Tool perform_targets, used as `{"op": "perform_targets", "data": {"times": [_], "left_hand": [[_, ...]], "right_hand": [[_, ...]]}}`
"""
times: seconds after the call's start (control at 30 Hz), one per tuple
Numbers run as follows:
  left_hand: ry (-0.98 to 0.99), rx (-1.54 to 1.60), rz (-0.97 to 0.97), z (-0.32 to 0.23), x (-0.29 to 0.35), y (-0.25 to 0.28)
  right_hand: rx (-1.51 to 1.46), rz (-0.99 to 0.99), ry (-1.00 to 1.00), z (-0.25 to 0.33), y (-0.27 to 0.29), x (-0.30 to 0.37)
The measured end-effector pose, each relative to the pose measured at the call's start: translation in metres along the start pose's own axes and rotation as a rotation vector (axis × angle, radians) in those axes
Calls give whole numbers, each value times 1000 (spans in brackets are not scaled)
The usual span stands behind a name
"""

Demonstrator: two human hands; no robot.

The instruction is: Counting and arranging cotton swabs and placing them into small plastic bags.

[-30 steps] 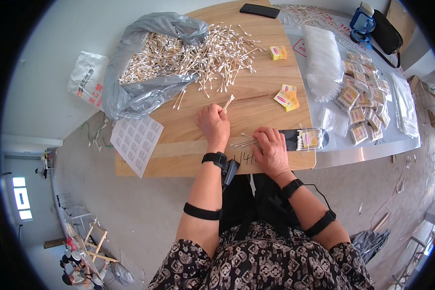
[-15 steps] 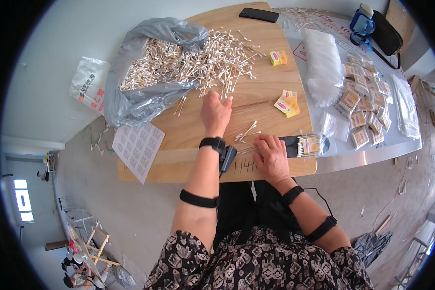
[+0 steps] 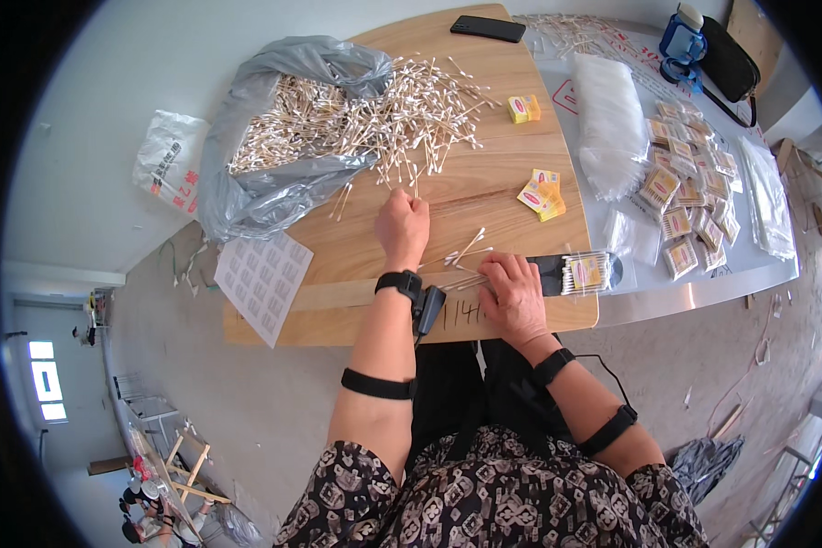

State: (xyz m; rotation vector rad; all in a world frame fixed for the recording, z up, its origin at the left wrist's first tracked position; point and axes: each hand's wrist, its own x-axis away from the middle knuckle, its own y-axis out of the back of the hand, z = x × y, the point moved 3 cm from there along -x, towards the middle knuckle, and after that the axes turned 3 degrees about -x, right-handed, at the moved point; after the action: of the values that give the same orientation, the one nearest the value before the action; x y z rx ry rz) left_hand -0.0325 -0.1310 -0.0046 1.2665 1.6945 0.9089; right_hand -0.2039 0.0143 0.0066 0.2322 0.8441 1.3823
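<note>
My left hand [image 3: 402, 226] is closed, its fingertips pinching cotton swabs [image 3: 416, 181] at the near edge of a loose heap of swabs [image 3: 429, 105]. That heap spills from a grey plastic bag [image 3: 274, 196] full of swabs. By the front edge of the wooden board, my right hand [image 3: 513, 290] lies with fingers bent and pressed together on a few cotton swabs [image 3: 461, 279], whose ends stick out to its left. Just right of it, a clear packet of swabs with a yellow card [image 3: 586, 272] rests on a flat black piece [image 3: 616, 271] with a rounded end.
Yellow cards [image 3: 543, 194] lie in two small piles on the wooden board [image 3: 484, 192]. To the right are clear plastic bags [image 3: 607, 123] and a pile of filled swab packets [image 3: 690, 201]. A phone [image 3: 488, 28], a blue bottle [image 3: 683, 36] and a printed sheet [image 3: 263, 283] lie farther out.
My left hand has drawn back from the swab heap toward me, with swabs at its fingertips. The right hand has stayed in place.
</note>
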Motion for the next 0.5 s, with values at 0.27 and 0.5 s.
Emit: {"op": "perform_targets", "data": {"times": [0.27,0.5], "left_hand": [[-263,156,377,5,39,19],[-124,253,-12,31,-3,10]], "right_hand": [[-1,0,-18,-5,-1,2],[0,2,-2,1,-2,0]]}}
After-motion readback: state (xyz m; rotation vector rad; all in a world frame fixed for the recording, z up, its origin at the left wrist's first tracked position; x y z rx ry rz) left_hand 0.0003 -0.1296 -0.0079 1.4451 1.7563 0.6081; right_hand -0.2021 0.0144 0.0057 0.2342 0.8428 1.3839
